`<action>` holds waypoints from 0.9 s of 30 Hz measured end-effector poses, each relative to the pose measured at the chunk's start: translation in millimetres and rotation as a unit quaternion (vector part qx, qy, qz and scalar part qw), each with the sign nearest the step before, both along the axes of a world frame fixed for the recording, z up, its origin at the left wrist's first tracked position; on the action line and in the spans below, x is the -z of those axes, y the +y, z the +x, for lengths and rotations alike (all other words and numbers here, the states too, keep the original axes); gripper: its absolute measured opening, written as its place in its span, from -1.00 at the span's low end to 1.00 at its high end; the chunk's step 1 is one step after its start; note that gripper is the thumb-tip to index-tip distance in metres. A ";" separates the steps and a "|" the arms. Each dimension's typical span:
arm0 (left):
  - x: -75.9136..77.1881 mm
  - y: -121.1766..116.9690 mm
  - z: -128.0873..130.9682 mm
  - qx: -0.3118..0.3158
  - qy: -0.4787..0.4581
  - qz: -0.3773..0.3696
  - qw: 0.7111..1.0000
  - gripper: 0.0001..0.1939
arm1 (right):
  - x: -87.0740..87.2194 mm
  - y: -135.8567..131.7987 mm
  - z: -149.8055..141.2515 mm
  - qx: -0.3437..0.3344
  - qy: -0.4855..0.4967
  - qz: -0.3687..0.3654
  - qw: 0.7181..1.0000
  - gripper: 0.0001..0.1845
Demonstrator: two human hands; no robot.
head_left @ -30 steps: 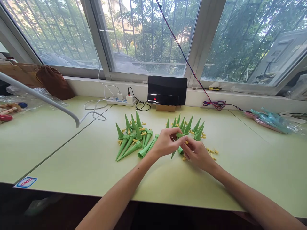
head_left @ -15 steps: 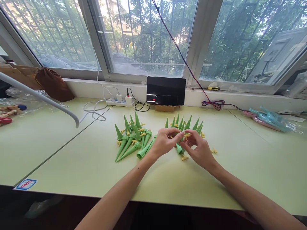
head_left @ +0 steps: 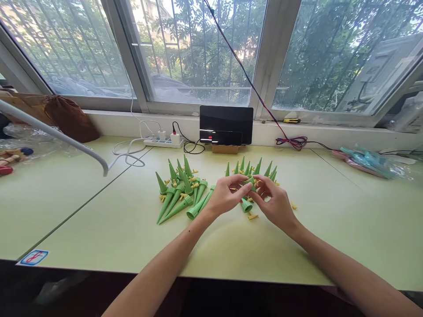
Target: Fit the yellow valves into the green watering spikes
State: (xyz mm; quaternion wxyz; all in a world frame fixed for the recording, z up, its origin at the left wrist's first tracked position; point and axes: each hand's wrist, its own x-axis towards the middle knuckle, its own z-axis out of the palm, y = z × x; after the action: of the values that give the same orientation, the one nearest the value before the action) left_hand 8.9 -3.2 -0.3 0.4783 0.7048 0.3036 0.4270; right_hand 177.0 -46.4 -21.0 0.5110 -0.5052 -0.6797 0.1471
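My left hand [head_left: 226,197] and my right hand [head_left: 274,202] meet over the pale green table [head_left: 109,229], fingers pinched together on a green cone spike [head_left: 246,203]. The right fingers seem to press a small yellow part against it, mostly hidden. Left of the hands lies a heap of green spikes with yellow parts fitted [head_left: 180,191]. Behind the hands stands a second group of green cones [head_left: 251,168]. Loose yellow pieces [head_left: 253,216] lie on the table beside my right hand.
A dark tablet [head_left: 226,124] leans at the window sill behind the cones, a white power strip [head_left: 158,141] with cables to its left. A white lamp arm [head_left: 56,136] crosses at left. A brown bag [head_left: 68,119] and plastic packets [head_left: 363,160] sit at the sides.
Both hands have lifted slightly and closed together around the green spike; the right hand rose from the table toward the left hand. The view shifted a little.
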 end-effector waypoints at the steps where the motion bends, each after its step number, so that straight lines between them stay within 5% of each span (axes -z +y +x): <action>1: 0.1 -0.2 -0.4 -0.002 0.003 0.003 1.000 -0.62 | 0.1 0.3 -0.1 0.002 0.002 0.003 1.000 -0.60; 10: 1.1 0.3 -1.3 -0.056 0.055 0.082 0.994 -0.63 | 4.3 4.2 1.5 0.000 0.012 0.017 1.000 -0.59; 17: 7.0 4.8 -1.6 -0.038 0.067 0.133 0.988 -0.64 | 1.7 3.2 -0.4 -0.018 0.000 0.018 1.000 -0.57; 23: 10.2 9.7 -2.2 -0.073 0.081 0.113 0.988 -0.63 | 3.0 2.8 -0.3 -0.020 0.029 0.014 0.999 -0.49; 27: 11.9 12.7 -3.2 -0.094 0.072 0.090 0.989 -0.62 | 2.7 3.4 0.8 -0.027 0.085 0.017 0.996 -0.66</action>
State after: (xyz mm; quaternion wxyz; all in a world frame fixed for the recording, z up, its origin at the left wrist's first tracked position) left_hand 5.7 9.5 -12.2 0.3477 0.7424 0.3624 0.4434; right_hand 177.8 -42.9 -23.6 0.5709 -0.4637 -0.6498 0.1918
